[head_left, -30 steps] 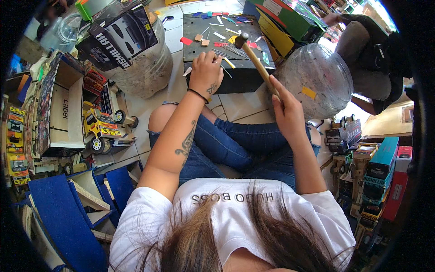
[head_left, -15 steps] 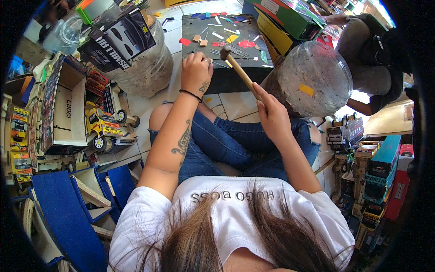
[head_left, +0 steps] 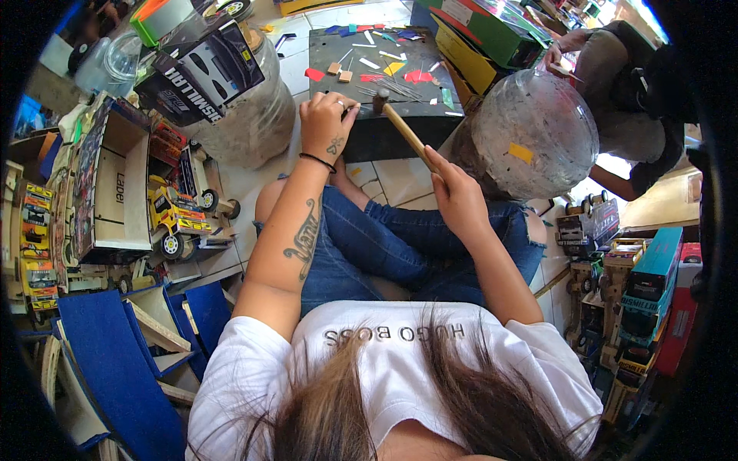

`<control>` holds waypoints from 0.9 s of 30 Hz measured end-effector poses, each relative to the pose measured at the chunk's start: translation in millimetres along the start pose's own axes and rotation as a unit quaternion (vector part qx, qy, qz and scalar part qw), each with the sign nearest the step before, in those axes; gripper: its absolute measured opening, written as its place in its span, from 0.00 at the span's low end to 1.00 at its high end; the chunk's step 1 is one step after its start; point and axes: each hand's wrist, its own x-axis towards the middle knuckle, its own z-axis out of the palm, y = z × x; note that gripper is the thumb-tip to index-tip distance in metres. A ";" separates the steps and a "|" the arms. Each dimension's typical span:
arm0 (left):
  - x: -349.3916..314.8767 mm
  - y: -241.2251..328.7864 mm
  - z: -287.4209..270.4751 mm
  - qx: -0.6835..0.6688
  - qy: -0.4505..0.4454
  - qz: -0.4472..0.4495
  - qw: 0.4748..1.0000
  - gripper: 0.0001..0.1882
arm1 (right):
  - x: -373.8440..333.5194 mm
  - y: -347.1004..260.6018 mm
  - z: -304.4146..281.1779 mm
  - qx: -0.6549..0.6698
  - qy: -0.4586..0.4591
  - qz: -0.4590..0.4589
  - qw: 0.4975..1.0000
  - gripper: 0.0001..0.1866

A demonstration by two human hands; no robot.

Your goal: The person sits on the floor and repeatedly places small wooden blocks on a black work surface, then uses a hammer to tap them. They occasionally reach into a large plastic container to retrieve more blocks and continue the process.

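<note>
My right hand (head_left: pixel 461 196) is closed round the wooden handle of a hammer (head_left: pixel 407 137). Its dark head is low over the near edge of a black low table (head_left: pixel 330 54). Beside the head, at that same edge, my left hand (head_left: pixel 325 127) is closed in a pinch; what its fingers hold is too small to make out. Beyond both hands, the tabletop carries small wooden blocks (head_left: pixel 345 77), thin metal rods (head_left: pixel 396 88), a red scrap (head_left: pixel 419 76), a yellow scrap (head_left: pixel 393 67) and white strips (head_left: pixel 369 63).
Large clear plastic containers stand left (head_left: pixel 269 115) and right (head_left: pixel 530 138) of the table. Toy trucks (head_left: pixel 173 211) and blue wooden panels (head_left: pixel 111 353) crowd my left; more boxed toy trucks (head_left: pixel 646 292) line my right. Another person (head_left: pixel 630 107) sits at the far right.
The hammer head has come down and slightly nearer to the table edge. My left hand has shifted a little left and toward me. The other person's hand has moved into view above the right container.
</note>
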 end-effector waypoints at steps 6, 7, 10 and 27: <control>13.0 -10.8 4.8 -0.028 -0.041 -0.056 0.997 0.05 | 5.0 3.3 -9.3 0.050 0.024 0.032 0.998 0.26; 13.7 -10.2 5.5 -0.029 -0.047 -0.070 0.996 0.06 | 6.8 2.9 -10.0 0.043 0.024 0.034 0.998 0.26; 11.0 -2.7 5.3 -0.026 0.055 -0.029 0.998 0.07 | 10.9 -0.7 -9.8 0.022 0.019 0.027 0.999 0.26; -4.5 10.2 3.0 0.054 0.004 0.046 0.997 0.03 | 16.8 -17.2 6.6 -0.091 -0.015 0.037 0.995 0.28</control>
